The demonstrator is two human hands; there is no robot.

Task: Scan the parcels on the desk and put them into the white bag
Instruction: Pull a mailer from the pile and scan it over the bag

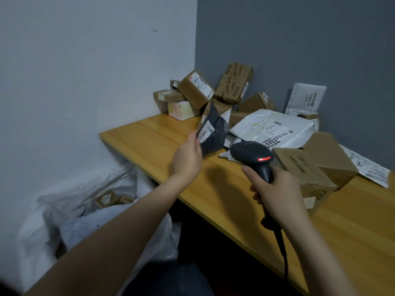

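My left hand (187, 159) holds a black plastic parcel (213, 131) upright above the wooden desk (149, 137), its white label turned toward me. My right hand (275, 193) grips a black barcode scanner (252, 155) by the handle; a red light glows on its head, which points toward the black parcel. Several brown cardboard boxes (195, 89) are piled in the desk's far corner. A large white mailer bag (271, 128) lies flat behind the scanner. The white bag (85, 201) sits open on the floor at the left, below the desk edge, with small boxes (105, 198) inside.
Two brown boxes (307, 167) sit on the desk just right of the scanner. A white padded envelope (305, 99) leans on the grey wall. The scanner cable (284, 253) hangs down over the desk's front edge. A pale wall stands at the left.
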